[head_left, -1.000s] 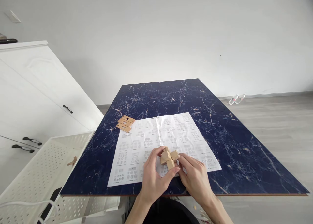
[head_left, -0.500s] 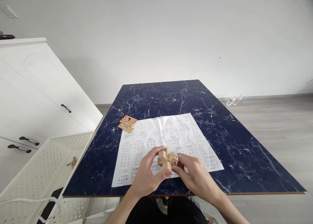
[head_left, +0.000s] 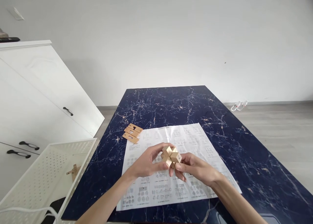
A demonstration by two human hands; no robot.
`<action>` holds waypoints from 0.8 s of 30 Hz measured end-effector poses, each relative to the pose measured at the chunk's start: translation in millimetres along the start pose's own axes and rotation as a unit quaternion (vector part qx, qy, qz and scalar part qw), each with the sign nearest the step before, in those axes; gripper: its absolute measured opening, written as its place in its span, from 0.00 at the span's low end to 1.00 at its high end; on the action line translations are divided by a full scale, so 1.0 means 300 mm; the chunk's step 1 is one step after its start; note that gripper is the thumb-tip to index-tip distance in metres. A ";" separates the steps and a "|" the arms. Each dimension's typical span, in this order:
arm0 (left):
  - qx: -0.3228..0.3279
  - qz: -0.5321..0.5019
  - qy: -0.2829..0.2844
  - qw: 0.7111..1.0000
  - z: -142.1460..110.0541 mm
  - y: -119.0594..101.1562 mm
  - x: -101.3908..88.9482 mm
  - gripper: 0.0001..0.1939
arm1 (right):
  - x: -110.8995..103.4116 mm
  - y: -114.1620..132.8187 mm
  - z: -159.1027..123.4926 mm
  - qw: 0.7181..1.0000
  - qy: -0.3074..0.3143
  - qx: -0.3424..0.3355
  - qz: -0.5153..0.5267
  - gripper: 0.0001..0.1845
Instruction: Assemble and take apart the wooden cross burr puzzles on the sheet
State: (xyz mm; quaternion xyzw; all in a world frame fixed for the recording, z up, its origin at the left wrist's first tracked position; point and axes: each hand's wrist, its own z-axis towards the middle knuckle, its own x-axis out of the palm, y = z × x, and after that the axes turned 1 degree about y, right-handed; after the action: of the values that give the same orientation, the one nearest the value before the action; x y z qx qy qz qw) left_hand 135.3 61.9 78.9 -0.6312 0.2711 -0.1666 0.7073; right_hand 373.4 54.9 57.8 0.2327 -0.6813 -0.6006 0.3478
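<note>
A wooden burr puzzle of interlocking square pieces is held up between both hands above the sheet. One block end facing right bears a dark mark like a "Z". My left hand grips it from the left, thumb below and fingers curled over the back. With thumb and fingers my right hand holds the lower right side of it, some fingertips showing underneath. Beneath the hands lies a creased white instruction sheet printed with rows of small diagrams. The puzzle's underside is hidden by the fingers.
Several flat wooden plates with cut-outs overlap the sheet's far left corner on the dark blue marbled table. At the left stand a white perforated basket holding a wooden piece, and a white cabinet. Clear bottles lie on the floor.
Both hands have turned the burr puzzle, so the marked end now faces lower right. The right hand has shifted to its lower right side. The view has tilted slightly, moving the table lower.
</note>
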 end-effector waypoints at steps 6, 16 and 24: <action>0.009 0.003 0.019 1.000 0.043 0.048 -0.033 0.37 | -0.008 0.004 0.009 0.999 -0.038 -0.006 -0.035 0.22; -0.002 -0.012 -0.007 1.000 0.075 0.138 -0.042 0.34 | -0.011 -0.041 0.017 0.988 -0.114 0.029 -0.102 0.19; 0.004 0.108 -0.128 0.986 0.070 0.142 -0.046 0.32 | -0.033 -0.103 0.057 0.860 -0.238 -0.054 -0.448 0.13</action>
State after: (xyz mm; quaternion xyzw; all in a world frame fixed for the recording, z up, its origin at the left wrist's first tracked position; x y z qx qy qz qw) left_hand 132.2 93.0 40.4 -0.6114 0.2443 -0.0086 0.7527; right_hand 363.9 67.9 24.9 0.3435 -0.5319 -0.7646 -0.1201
